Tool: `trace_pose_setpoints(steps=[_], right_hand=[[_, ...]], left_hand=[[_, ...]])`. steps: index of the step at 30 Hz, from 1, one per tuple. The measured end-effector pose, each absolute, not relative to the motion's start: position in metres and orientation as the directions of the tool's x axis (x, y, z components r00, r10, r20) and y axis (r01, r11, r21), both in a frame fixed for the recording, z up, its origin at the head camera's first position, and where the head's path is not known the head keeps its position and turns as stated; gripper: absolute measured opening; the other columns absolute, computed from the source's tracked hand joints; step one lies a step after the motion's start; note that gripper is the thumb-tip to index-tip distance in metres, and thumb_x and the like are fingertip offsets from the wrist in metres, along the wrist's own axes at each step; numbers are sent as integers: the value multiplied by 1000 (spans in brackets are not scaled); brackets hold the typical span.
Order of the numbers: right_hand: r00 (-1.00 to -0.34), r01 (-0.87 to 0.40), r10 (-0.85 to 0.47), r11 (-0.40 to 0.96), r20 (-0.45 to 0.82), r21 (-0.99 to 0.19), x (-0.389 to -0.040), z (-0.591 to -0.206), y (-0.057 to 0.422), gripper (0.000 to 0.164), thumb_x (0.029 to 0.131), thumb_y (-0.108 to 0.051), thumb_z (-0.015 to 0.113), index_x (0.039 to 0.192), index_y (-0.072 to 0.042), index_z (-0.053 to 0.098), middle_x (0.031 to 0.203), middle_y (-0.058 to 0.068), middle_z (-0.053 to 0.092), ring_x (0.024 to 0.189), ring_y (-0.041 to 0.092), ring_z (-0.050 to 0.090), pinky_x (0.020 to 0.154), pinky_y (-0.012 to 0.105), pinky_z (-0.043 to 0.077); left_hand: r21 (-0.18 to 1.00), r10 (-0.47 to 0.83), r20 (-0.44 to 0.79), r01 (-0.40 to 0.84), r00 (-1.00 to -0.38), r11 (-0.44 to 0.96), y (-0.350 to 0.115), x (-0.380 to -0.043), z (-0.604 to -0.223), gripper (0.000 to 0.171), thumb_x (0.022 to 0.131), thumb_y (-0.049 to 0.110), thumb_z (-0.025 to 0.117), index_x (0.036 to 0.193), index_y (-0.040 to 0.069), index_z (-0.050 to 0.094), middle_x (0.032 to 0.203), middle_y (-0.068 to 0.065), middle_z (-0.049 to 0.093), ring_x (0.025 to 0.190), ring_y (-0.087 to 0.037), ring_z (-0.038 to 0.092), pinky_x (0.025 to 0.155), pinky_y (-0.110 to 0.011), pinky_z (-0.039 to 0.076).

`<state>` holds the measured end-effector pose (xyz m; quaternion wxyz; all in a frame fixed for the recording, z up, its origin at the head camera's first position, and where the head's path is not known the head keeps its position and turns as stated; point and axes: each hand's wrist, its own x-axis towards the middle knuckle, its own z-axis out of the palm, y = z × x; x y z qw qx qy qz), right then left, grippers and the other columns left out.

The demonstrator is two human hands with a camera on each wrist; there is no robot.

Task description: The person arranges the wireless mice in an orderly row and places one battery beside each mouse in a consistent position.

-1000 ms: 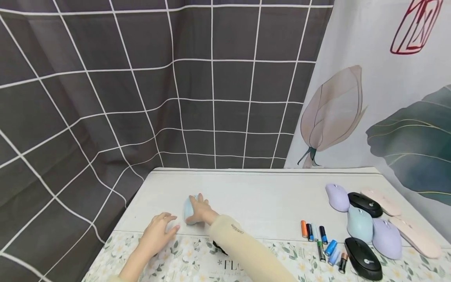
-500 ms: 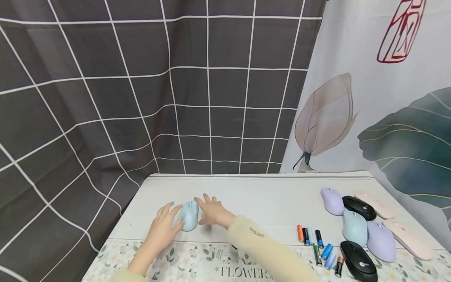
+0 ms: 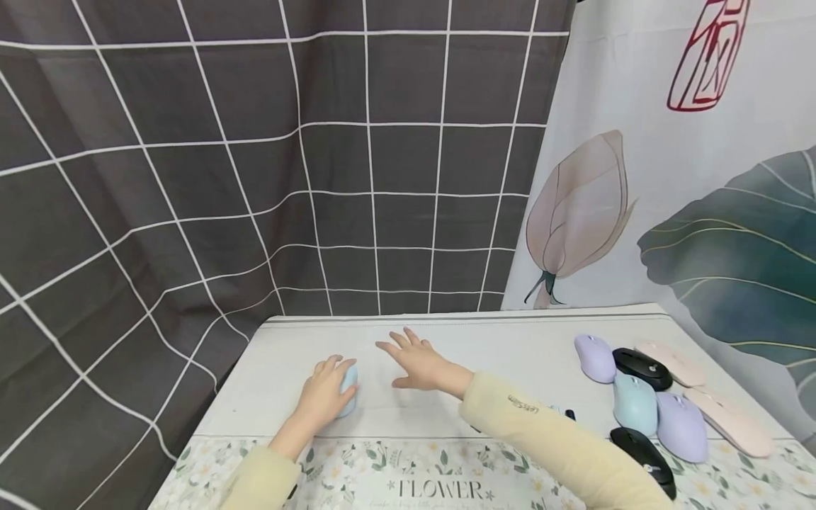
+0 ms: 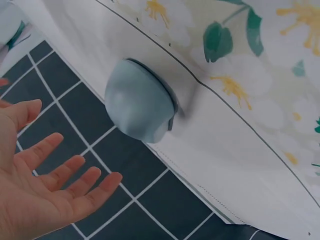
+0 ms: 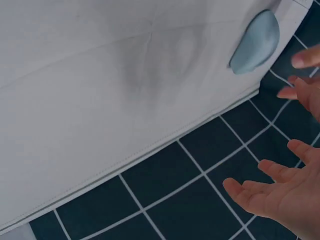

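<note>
A light blue computer mouse (image 3: 348, 398) lies on the white part of the table mat, left of its middle. My left hand (image 3: 321, 395) is over its left side in the head view and partly hides it. In the left wrist view the mouse (image 4: 137, 102) stands clear of the left hand (image 4: 55, 185), whose fingers are spread and slightly bent. To the right of the mouse, my right hand (image 3: 426, 365) is held above the mat with fingers spread and nothing in it. The right wrist view shows a gap between the right hand (image 5: 285, 192) and the mouse (image 5: 256, 42).
Several mice stand grouped at the right: a lavender one (image 3: 595, 358), a black one (image 3: 642, 368), a light blue one (image 3: 635, 405). Two flat pale pink items (image 3: 729, 423) lie beyond them. The right sleeve (image 3: 542, 432) covers most of the batteries.
My right hand has left the mouse and moved right, away from it. My left hand has moved right and forward, to the mouse. The head view has shifted slightly.
</note>
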<state>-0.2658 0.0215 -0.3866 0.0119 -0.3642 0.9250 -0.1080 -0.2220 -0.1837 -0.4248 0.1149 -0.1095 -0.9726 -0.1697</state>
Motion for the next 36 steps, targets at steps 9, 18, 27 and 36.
trace_pose_setpoints(steps=[9, 18, 27, 36], right_hand=[[-689, -724, -679, 631, 255, -279, -256, -380, 61, 60, 86, -20, 67, 139, -8, 42, 141, 23, 43, 132, 45, 36, 98, 64, 38], [-717, -694, -611, 669, 335, -266, -251, -394, 97, 53, 85, -16, 68, 133, -4, 48, 134, 21, 51, 126, 44, 45, 99, 59, 40], [-741, -665, -534, 670, 408, -330, -249, -399, 134, 46, 85, -11, 67, 127, 0, 52, 128, 21, 55, 120, 38, 51, 99, 53, 43], [-759, -640, -464, 664, 457, -388, -252, -387, 174, 39, 88, -10, 64, 123, 2, 55, 126, 22, 57, 119, 40, 51, 99, 54, 42]], left_hand=[[359, 159, 179, 215, -971, 908, -190, -247, -433, 43, 95, 21, 51, 135, 5, 48, 133, -25, 47, 122, -45, 47, 93, -59, 45], [373, 174, 44, 178, -984, 911, -190, -247, -430, 42, 88, 14, 59, 129, 3, 55, 138, -27, 43, 127, -46, 42, 98, -60, 41], [368, 217, -16, 196, -976, 909, -189, -248, -431, 47, 76, 8, 71, 121, -2, 59, 125, -28, 53, 115, -45, 51, 92, -55, 48], [370, 230, 46, 231, -972, 900, -203, -254, -440, 49, 71, 17, 76, 117, 3, 63, 123, -22, 57, 114, -41, 54, 95, -55, 45]])
